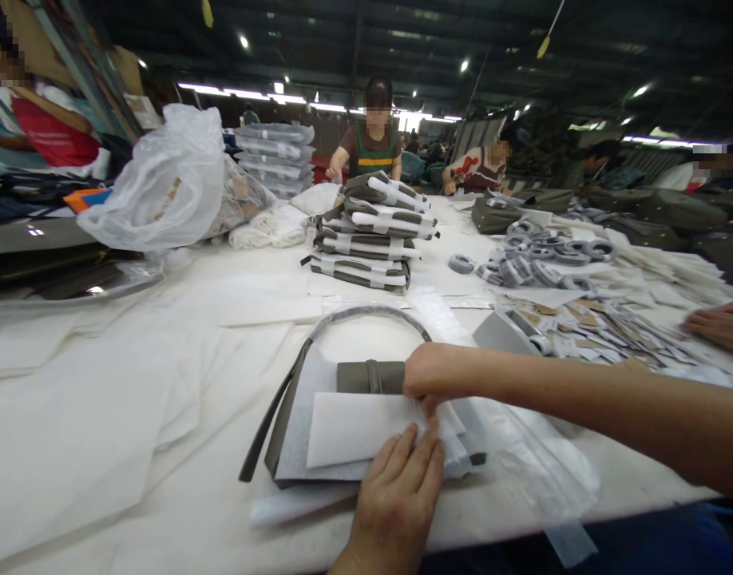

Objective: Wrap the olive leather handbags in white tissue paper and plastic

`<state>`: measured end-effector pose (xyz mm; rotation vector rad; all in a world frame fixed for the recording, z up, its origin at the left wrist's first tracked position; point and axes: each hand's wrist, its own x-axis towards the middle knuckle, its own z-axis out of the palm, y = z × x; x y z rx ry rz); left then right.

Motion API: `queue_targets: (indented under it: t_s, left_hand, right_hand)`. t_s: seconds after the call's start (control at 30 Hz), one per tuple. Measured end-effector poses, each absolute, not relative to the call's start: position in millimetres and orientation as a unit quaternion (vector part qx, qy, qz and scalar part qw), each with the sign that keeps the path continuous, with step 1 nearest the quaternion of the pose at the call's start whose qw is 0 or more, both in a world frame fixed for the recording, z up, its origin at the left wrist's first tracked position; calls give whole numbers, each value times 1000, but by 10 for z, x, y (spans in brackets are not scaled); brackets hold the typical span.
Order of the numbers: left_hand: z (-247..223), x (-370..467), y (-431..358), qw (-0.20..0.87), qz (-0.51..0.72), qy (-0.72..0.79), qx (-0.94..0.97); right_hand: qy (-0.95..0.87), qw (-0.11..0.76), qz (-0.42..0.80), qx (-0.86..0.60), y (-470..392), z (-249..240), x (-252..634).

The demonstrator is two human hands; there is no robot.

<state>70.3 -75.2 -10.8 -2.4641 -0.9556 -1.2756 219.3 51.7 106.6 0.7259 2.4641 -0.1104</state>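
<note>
An olive-green handbag (pixel 276 447) lies in front of me, its curved handle (pixel 366 310) wrapped in film and a dark strap (pixel 264 423) at its left side. White wrapping sheet (pixel 300 399) covers much of its front, with a rectangular white foam piece (pixel 354 431) on top. Above the foam shows the olive flap with a loop (pixel 374 375). My left hand (pixel 396 487) rests flat, fingers stretched over the foam's lower right part. My right hand (pixel 425 374) is closed at the flap's right end, fingers pointing down; what they pinch is hidden. Clear plastic (pixel 522 455) lies at the bag's right.
Wrapped olive bags (pixel 366 239) are stacked ahead. Grey rolled straps (pixel 534 251) and scattered paper tags (pixel 606 327) lie to the right, near another person's hand (pixel 723 326). White sheets (pixel 91 415) spread leftward. A large plastic bag (pixel 163 184) stands back left. Co-workers (pixel 372 144) are beyond.
</note>
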Motion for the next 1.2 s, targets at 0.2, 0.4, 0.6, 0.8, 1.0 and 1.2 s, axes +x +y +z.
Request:
queue_targets:
  t_s: [0.2,0.4,0.6,0.8,1.0,1.2]
  left_hand:
    - [-112,706,-757,109,-425,-325,-838]
    - [-91,722,-748,128,-436,-325,-829]
    - [-75,707,-742,150,-438,-314,-829]
    - [-90,716,-745,154,-432,-315,-831]
    - [-108,705,-755,140,-397,-324,-847]
    - [-149,710,-746,135,-400,-318,-849]
  right_hand:
    - [936,205,-54,279,765,998,2354]
    - [881,121,-209,407,1035,797,2578]
    - [845,51,-200,493,1142,701,2730]
    - [848,46,-248,466,705,705,2736]
    - [804,51,-349,479,692,605,2695]
    - [799,-21,-380,467,786,501,2723]
